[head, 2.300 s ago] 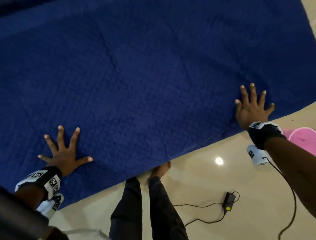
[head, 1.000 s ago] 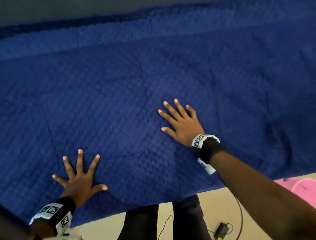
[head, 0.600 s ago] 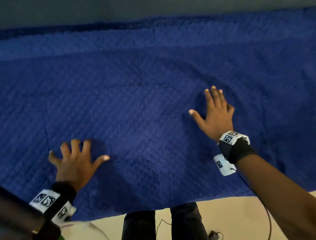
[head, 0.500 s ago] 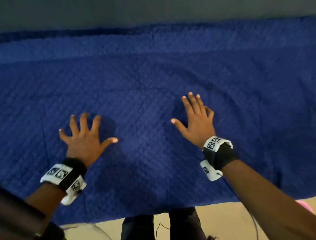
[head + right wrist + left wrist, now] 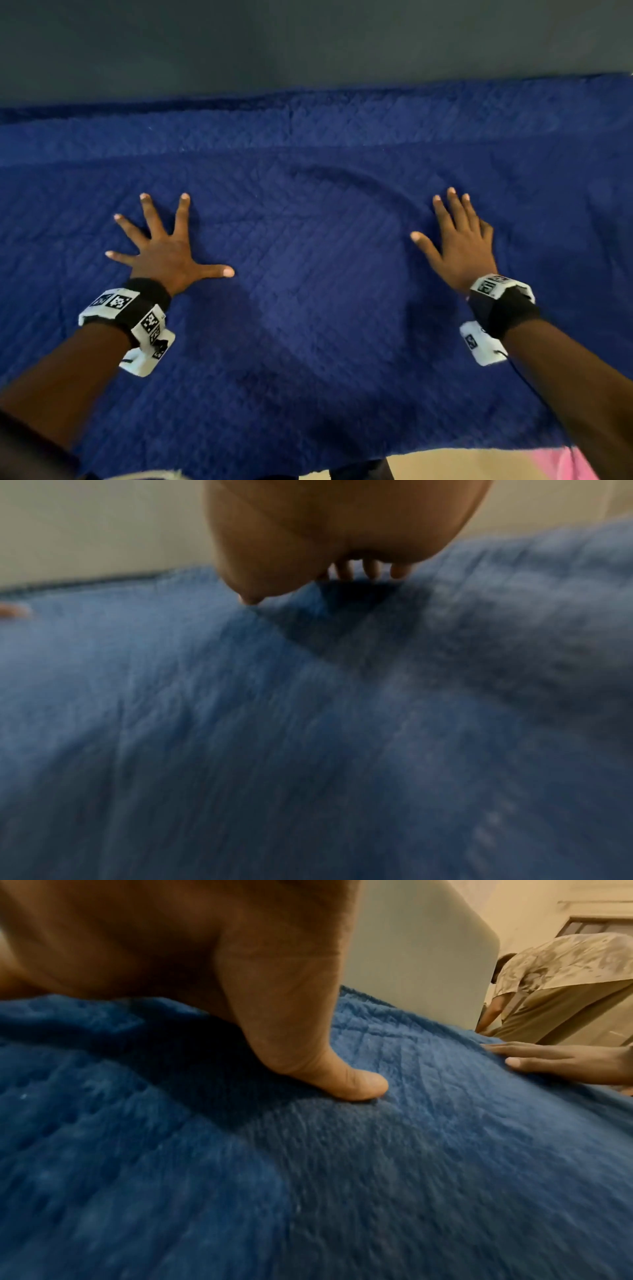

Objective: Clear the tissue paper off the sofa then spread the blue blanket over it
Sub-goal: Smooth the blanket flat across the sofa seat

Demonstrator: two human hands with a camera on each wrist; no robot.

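Blue blanket [image 5: 315,308] spread flat, hands pressing it

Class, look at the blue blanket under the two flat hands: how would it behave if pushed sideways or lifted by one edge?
The blue blanket would probably bunch when pushed: a curved ridge shows beside the right hand. Lifted by one edge it would likely sag, since it drapes over the front. Its fuzzy pile near the left hand suggests grip rather than slip.
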